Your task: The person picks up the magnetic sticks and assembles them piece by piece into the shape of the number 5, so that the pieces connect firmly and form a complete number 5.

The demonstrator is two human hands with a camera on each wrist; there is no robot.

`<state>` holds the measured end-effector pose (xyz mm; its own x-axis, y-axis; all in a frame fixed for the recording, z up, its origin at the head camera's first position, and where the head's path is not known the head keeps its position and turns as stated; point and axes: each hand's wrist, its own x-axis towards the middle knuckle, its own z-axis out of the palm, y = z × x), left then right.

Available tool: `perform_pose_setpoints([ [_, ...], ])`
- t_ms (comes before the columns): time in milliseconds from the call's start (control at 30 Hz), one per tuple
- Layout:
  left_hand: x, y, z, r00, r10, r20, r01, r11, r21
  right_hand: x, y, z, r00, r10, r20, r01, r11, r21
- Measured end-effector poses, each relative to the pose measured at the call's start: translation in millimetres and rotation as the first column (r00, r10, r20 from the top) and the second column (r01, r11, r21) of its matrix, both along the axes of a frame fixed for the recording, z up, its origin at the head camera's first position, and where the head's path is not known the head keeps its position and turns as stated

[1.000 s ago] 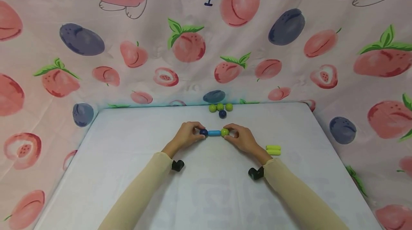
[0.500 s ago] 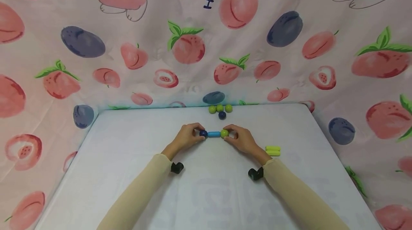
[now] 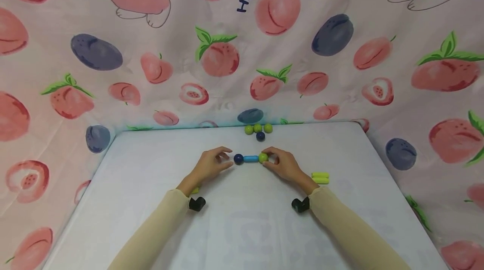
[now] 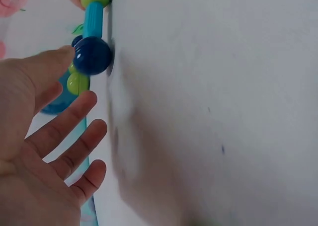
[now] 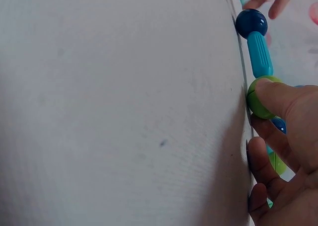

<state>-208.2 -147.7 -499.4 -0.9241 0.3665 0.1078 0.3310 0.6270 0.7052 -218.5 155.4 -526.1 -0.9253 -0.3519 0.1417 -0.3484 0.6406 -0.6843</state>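
Observation:
A blue ribbed rod (image 3: 251, 158) lies on the white table, joining a dark blue ball (image 3: 238, 159) at its left end and a green ball (image 3: 263, 158) at its right. My right hand (image 3: 284, 165) pinches the green ball between thumb and fingers; the right wrist view shows the thumb (image 5: 278, 97) on it. Just left of the dark blue ball is my left hand (image 3: 210, 164), its fingers spread and holding nothing. In the left wrist view the blue ball (image 4: 93, 56) sits past the thumb tip.
Behind the rod, near the table's back edge, are several green balls (image 3: 258, 127) with another dark blue ball (image 3: 260, 136) in front. Two yellow-green rods (image 3: 320, 178) lie right of the right hand. Something yellow-green (image 3: 195, 190) shows partly under the left wrist.
My left hand has let go of the dark blue ball and moved left, its fingers opening. A yellow-green piece now shows by its wrist. The right hand stays on the green ball.

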Motion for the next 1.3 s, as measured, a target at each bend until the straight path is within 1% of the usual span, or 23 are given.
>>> perform_pose_setpoints([
  [100,5.5,-9,1.9,1.0,0.01,-0.004,-0.01,1.0,0.006,-0.1,0,-0.5,1.0,0.003,-0.01,-0.003,1.0,0.004],
  [200,11.8,-20,5.6,1.0,0.021,0.016,-0.021,1.0,0.005,0.3,0,-0.3,1.0,0.009,-0.015,-0.009,1.0,0.005],
  [333,19.4,-37,9.6,0.998,0.023,0.051,-0.022,0.999,-0.027,0.8,-1,0.1,1.0,0.013,-0.006,-0.013,1.0,0.006],
  [433,23.0,-52,11.8,0.997,0.007,0.074,-0.003,0.999,-0.053,0.8,-2,-0.1,1.0,0.015,-0.005,-0.015,1.0,0.005],
  [533,26.0,-65,14.8,0.994,-0.017,0.111,0.026,0.997,-0.078,0.4,-2,-0.4,1.0,0.014,-0.01,-0.014,1.0,0.0],
  [600,28.0,-73,17.6,0.989,-0.029,0.145,0.042,0.995,-0.088,-0.1,-1,-0.7,1.0,0.013,-0.01,-0.013,1.0,0.0],
  [733,30.9,-86,22.2,0.983,-0.055,0.177,0.074,0.992,-0.1,-0.3,0,-0.8,1.0,0.013,-0.012,-0.014,1.0,-0.005],
  [900,34.2,-98,26.7,0.978,-0.098,0.186,0.119,0.987,-0.105,-0.6,1,-0.6,1.0,0.019,-0.019,-0.019,1.0,-0.01],
  [1033,36.1,-104,27.4,0.975,-0.131,0.18,0.153,0.982,-0.114,-0.9,1,-1.1,1.0,0.014,-0.018,-0.014,1.0,-0.004],
  [1300,39.8,-107,26.4,0.976,-0.139,0.167,0.166,0.973,-0.159,-1.6,0,-1.6,1.0,0.012,-0.004,-0.011,1.0,0.004],
])
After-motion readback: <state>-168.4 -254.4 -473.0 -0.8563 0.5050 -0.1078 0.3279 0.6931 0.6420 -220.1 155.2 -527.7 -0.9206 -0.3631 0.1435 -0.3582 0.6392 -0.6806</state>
